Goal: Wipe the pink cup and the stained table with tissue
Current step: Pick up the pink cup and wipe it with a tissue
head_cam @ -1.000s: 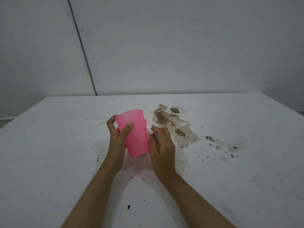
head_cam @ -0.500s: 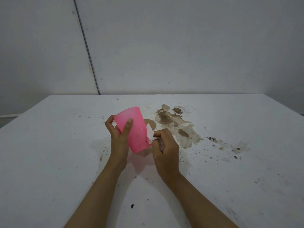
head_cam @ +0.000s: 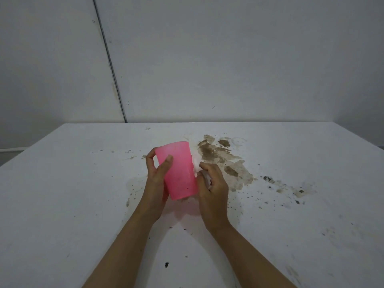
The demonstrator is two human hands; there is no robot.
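The left hand [head_cam: 156, 179] gripped the pink cup [head_cam: 179, 170] at frame centre, thumb on its near wall, holding it tilted above the white worktop [head_cam: 62, 204]. The right hand [head_cam: 212, 188] was closed on a white tissue [head_cam: 196, 165] pressed against the cup's right side. A brown stain [head_cam: 226, 161] lay on the worktop right of the cup.
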